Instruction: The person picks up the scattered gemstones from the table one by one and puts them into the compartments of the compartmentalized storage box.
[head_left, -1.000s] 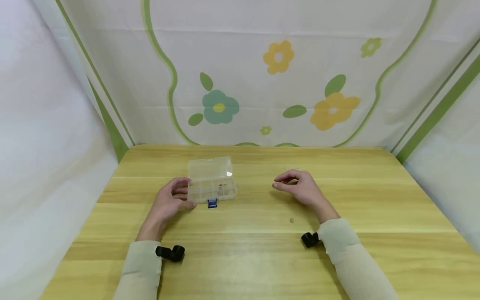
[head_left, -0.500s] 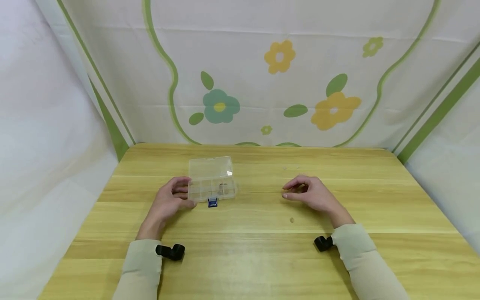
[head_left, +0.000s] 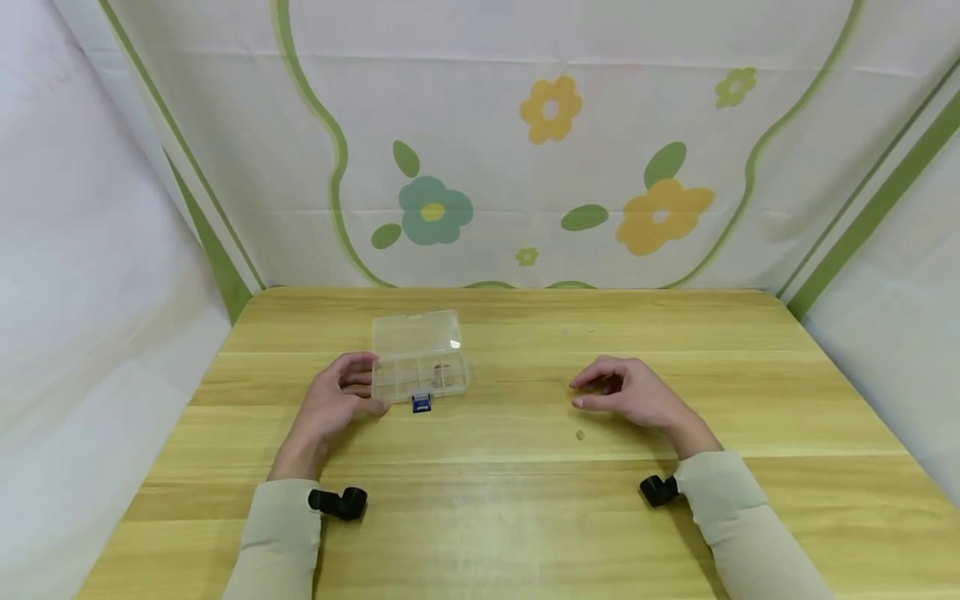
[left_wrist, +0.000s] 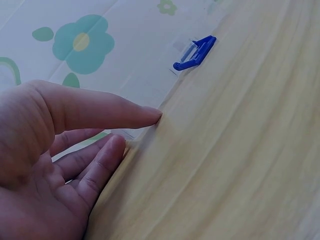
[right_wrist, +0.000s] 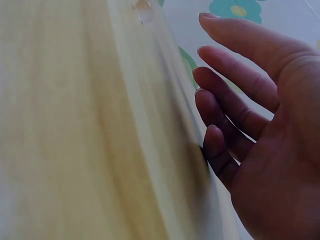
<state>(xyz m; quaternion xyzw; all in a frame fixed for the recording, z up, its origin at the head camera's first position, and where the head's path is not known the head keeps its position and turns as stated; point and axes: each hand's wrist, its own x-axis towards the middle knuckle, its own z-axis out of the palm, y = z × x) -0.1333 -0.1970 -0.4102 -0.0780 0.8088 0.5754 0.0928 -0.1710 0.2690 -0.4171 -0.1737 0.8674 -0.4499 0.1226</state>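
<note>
A clear plastic compartment box (head_left: pixel 397 392) stands on the table with its lid (head_left: pixel 416 333) raised at the back. Its blue latch (head_left: pixel 422 403) hangs at the front; the left wrist view shows this blue latch (left_wrist: pixel 197 54) too. Small brownish pieces (head_left: pixel 441 372) lie in a right-hand compartment. My left hand (head_left: pixel 337 400) holds the box's left end, thumb at the front corner and fingers at the side and back. To the right, my right hand (head_left: pixel 630 392) hovers low over the table, fingers loosely bent, nothing between them. Near it lies a small round bead-like piece (head_left: pixel 580 435), glossy and translucent in the right wrist view.
Two tiny pale pieces, one a clear bit (head_left: pixel 590 330), lie toward the back of the wooden table (head_left: pixel 480 517). A white cloth with printed flowers (head_left: pixel 435 210) hangs behind the table's far edge. Black wrist cameras (head_left: pixel 348 503) sit at both cuffs.
My right hand has drawn away from the box, rightward and slightly toward me, and its thumb and fingers have spread apart. The left hand and the box stay in place.
</note>
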